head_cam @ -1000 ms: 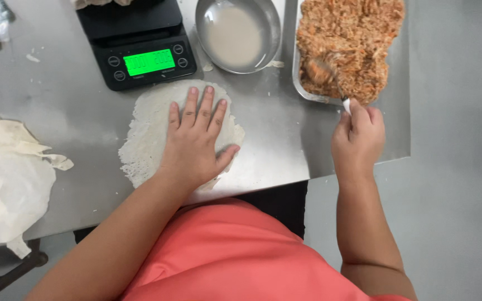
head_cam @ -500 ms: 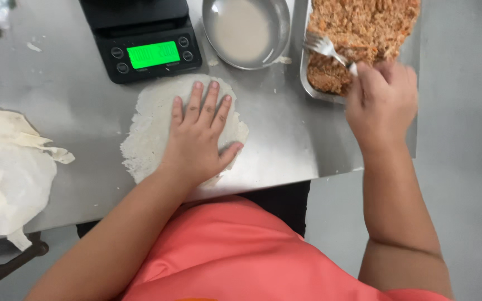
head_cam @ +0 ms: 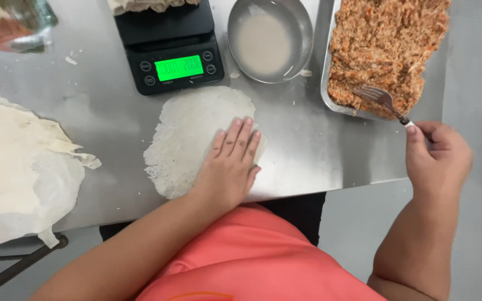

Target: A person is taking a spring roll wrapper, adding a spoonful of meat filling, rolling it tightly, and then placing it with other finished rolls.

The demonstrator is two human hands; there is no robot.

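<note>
1. Head view: the left hand (head_cam: 231, 167) lay flat, fingers spread, on a thin round wrapper (head_cam: 196, 134) on the steel counter (head_cam: 302, 150).
2. The right hand (head_cam: 436, 159) pinched a fork (head_cam: 383, 100), tines resting on minced filling in a tray (head_cam: 326, 83).
3. A black scale (head_cam: 168, 50) and a bowl of pale liquid (head_cam: 269, 39) stood behind the wrapper.

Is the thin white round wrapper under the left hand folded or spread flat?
Spread flat. The thin white round wrapper lies open on the steel table, with the left hand pressed flat on it.
</note>
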